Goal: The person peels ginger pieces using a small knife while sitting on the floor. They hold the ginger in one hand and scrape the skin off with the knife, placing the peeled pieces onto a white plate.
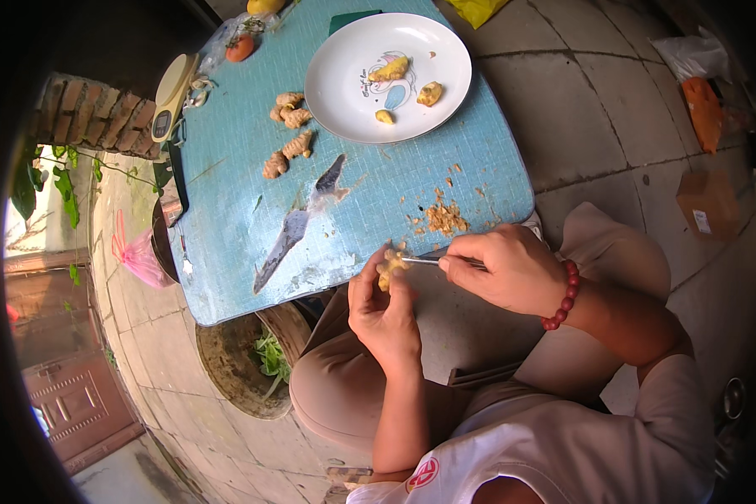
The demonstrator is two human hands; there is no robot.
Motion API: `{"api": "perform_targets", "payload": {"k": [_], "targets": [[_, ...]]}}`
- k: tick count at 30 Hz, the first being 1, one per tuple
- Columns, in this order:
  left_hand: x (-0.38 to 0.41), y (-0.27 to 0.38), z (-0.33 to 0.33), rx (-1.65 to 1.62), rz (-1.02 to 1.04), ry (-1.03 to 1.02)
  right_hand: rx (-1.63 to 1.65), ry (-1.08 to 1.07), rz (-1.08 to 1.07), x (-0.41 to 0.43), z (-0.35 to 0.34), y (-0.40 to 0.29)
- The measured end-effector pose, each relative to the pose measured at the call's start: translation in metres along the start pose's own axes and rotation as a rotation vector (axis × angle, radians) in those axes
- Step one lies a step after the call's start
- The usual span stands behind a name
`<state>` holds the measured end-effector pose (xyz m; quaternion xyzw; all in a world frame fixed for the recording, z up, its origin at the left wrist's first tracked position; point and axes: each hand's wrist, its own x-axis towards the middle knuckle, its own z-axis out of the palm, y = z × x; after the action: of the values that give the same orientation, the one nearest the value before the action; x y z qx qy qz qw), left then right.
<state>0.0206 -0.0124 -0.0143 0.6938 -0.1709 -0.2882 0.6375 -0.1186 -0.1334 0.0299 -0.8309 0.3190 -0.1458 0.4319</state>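
Observation:
My left hand (pixel 387 321) pinches a knobbly, partly peeled piece of ginger root (pixel 392 268) at the table's near edge. In my right hand (pixel 507 268) is a slim metal utensil (pixel 425 259), its far end touching the ginger; its exact kind cannot be told. Brown peel scraps (pixel 444 217) lie heaped on the blue table (pixel 365 189) just beyond. Several peeled ginger pieces (pixel 390 69) rest on a white plate (pixel 334 107) with a printed drawing. Left of the plate are unpeeled ginger roots (pixel 293 113), and more unpeeled ginger (pixel 288 154) lies nearer me.
A kitchen scale (pixel 171 94), a tomato (pixel 240 48) and a plastic bag stand at the table's far left. The tabletop has a torn dark patch (pixel 290 233). Below its left edge sit a round container (pixel 227 365) with green leaves and a pink bag (pixel 145 258). A cardboard box (pixel 709 205) is right.

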Motion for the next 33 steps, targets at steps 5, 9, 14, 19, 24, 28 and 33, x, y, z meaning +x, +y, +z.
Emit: {"api": "perform_targets", "payload": {"k": [5,9,14,19,24,28,33], "targets": [[0.000,0.001,0.002,0.026,0.002,0.004,0.114,-0.136,0.148,0.002,-0.003,0.004],[0.001,0.001,0.003,-0.025,-0.017,0.015,0.051,-0.102,0.140,0.000,-0.003,0.014],[-0.001,0.009,0.010,-0.094,-0.056,0.032,-0.006,0.067,-0.010,-0.004,0.007,0.011],[0.000,0.005,0.009,-0.127,-0.012,0.054,-0.074,0.056,-0.086,-0.006,0.014,0.010],[0.000,0.005,0.011,-0.129,0.005,0.061,-0.122,0.107,-0.113,-0.007,0.014,0.008],[0.000,0.006,0.008,-0.104,-0.061,0.027,-0.190,0.084,-0.176,-0.007,0.013,0.003],[0.004,0.006,0.001,0.007,0.031,-0.019,-0.195,0.070,-0.157,-0.003,0.008,0.003]]}}
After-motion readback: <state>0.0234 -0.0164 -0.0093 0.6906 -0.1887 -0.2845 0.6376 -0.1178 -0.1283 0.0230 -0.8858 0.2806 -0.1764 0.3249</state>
